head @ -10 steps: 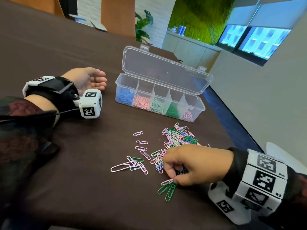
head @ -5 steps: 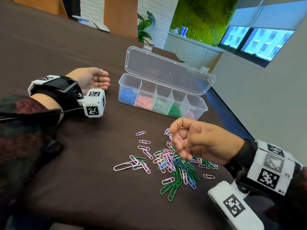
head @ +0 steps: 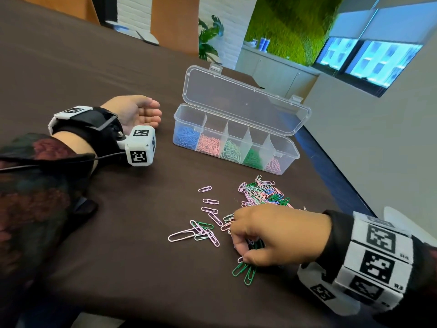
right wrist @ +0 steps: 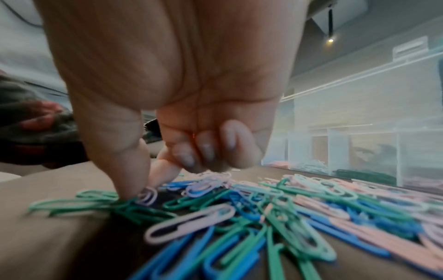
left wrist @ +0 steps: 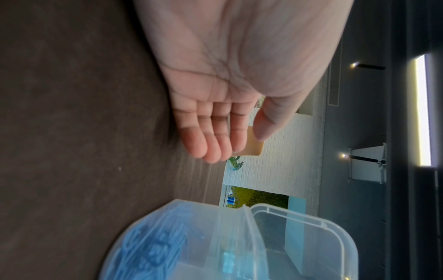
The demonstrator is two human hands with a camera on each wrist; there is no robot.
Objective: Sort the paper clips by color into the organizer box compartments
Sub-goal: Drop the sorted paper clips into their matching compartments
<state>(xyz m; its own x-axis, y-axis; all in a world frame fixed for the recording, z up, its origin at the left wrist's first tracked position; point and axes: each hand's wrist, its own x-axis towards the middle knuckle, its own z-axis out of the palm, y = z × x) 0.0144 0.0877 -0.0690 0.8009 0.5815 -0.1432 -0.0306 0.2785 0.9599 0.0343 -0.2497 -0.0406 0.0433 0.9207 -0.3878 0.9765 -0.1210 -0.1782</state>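
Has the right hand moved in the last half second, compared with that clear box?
Yes. The right hand has dropped away from the organizer box, back onto the near side of the paper clip pile, fingers among the clips.

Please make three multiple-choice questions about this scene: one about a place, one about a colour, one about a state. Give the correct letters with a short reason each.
1. Where is the left hand?
A. inside the organizer box
B. on the table, left of the organizer box
C. on the clip pile

2. What colour are the clips in the box's leftmost compartment?
A. blue
B. dark green
C. white

3. How is the lid?
A. shut
B. removed
C. open, tilted back

Answers:
1 B, it rests palm up beside the organizer box.
2 A, the blue clips fill that end.
3 C, it stands behind the compartments, attached.
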